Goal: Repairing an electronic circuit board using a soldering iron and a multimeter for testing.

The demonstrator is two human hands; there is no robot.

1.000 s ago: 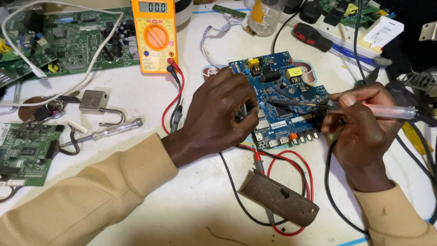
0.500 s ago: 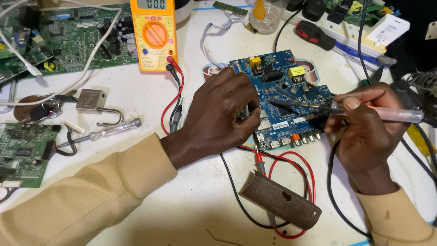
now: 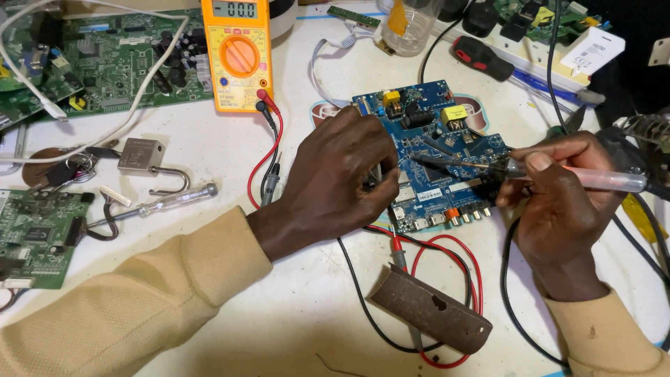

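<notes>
Lying near the top right corner of the bench, a white rectangular package with small dark print rests beside a white power strip; a small white label with dark markings sits on the lower part of the blue circuit board, and a square yellow component stands near the board's upper edge. That blue board lies at the middle of the bench, between the two hands. The left hand presses down on the board's left edge, its fingers curled together over something thin that I cannot make out. The right hand is clamped around a soldering iron with a clear handle, its dark tip reaching leftward over the board's surface. Just below the board, red and black leads loop across the bench and run up to an orange multimeter at the top, which shows a grey display. A brown, worn tube-like piece lies across the leads near the bottom. To the left sit a metal padlock, a clear-handled screwdriver, keys and two green circuit boards, one at the upper left and one at the left edge. A clear jar stands at the top.
</notes>
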